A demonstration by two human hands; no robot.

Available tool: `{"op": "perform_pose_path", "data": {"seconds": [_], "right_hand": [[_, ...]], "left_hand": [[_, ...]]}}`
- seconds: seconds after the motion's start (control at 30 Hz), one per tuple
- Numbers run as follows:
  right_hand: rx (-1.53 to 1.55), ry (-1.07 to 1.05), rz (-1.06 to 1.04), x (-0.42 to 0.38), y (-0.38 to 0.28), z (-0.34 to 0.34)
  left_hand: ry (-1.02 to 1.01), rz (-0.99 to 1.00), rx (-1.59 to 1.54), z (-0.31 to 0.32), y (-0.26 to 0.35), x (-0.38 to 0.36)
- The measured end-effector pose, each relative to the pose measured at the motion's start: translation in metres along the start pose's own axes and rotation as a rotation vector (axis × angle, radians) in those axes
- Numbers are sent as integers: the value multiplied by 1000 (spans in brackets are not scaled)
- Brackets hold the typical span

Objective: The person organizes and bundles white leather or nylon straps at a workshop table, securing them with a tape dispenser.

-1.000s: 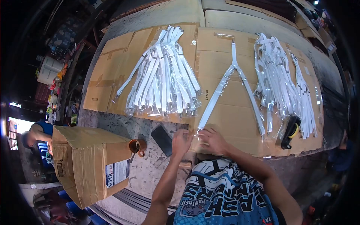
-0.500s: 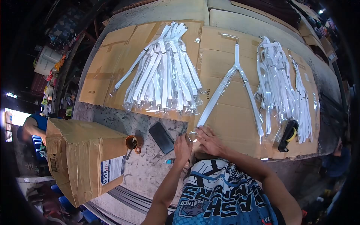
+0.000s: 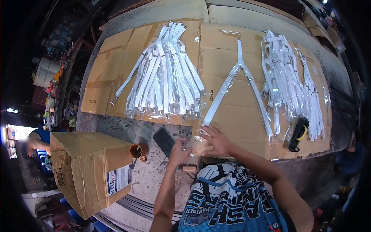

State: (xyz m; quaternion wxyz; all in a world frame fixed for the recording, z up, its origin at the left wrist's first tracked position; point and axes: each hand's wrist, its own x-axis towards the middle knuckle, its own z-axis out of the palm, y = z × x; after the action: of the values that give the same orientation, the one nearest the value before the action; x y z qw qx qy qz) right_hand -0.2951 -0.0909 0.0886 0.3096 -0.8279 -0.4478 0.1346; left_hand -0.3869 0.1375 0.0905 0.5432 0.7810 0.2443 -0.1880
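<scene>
A single pair of white suspenders [image 3: 240, 62] lies in a Y on the cardboard sheet [image 3: 235, 104], with shiny clear plastic along its straps. My right hand [image 3: 218, 142] rests flat over the lower end of its left strap, fingers spread. Just left of it, at the cardboard's near edge, my left hand [image 3: 180, 154] is closed in a pinch. A small shiny bit shows at its fingertips, too small to make out. Clear plastic shows between the two hands.
A fanned pile of wrapped suspenders [image 3: 166, 77] lies at left, another pile [image 3: 284, 73] at right beside a tape dispenser [image 3: 298, 134]. Near my left hand are a black phone [image 3: 164, 141], a brown mug [image 3: 140, 150] with a spoon, a small tan block [image 3: 189, 169] and a large carton [image 3: 87, 166]. A person stands far left.
My left hand has drawn back left and slightly down, away from the strap end. My right hand stays at the strap's lower end. The view has shifted a little.
</scene>
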Motion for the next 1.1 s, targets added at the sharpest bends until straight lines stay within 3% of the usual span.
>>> {"op": "perform_pose_path", "data": {"seconds": [0.07,0.17,0.27,0.37,0.47,0.57,0.67,0.77,0.97,1.1], "right_hand": [[128,19,11,-5,-19,-10],[71,-15,75,-7,-28,-4],[109,162,102,-4,-12,11],[178,180,326,2,12,24],[429,344,452,19,32,32],[460,270,470,38,65,43],[441,230,591,50,65,30],[454,265,581,57,67,27],[471,261,549,60,73,21],[310,251,496,61,76,23]], "left_hand": [[11,37,-41,13,5,24],[-97,-48,-132,32,9,64],[-262,-167,-358,39,7,86],[-382,-399,-570,23,38,76],[-394,-407,-489,14,28,78],[-142,67,214,19,2,72],[-79,74,301,20,-21,74],[-5,63,265,25,-46,78],[89,-9,116,29,-34,62],[150,2,46,38,-50,70]]}}
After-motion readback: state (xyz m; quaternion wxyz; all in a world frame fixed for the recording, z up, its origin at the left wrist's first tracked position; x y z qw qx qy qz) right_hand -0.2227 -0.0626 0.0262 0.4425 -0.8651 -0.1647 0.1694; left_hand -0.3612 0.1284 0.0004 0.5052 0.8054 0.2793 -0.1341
